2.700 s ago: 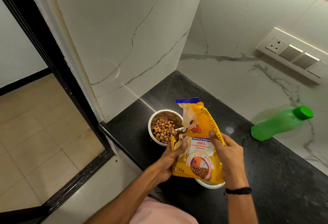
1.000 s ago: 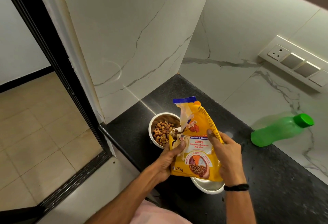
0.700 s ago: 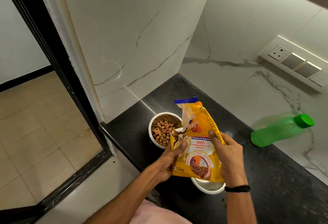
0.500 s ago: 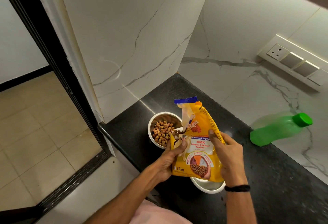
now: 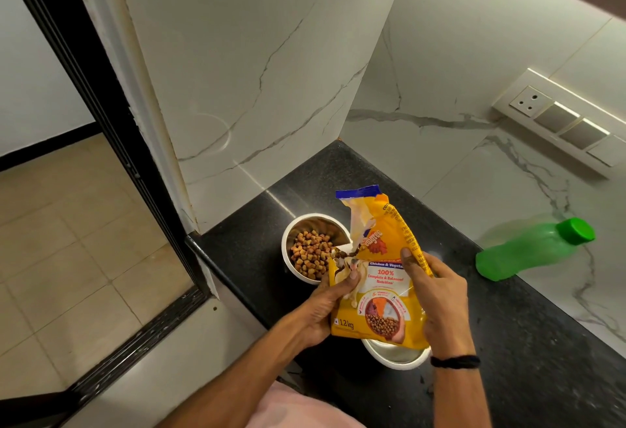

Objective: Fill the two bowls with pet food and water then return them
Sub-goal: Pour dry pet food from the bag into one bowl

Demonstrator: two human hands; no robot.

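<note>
A single wide-angle view from the person's head, looking forward and steeply down on the black worktop [image 5: 542, 343] from its open front edge. It faces the corner of the marble wall [image 5: 254, 55] behind the worktop. The left hand [image 5: 325, 309] and right hand [image 5: 440, 299], gripping the pet food bag [image 5: 379, 285] above the worktop, sit close under the lens; the tiled floor [image 5: 67, 241] shows left of the worktop, lower down
</note>
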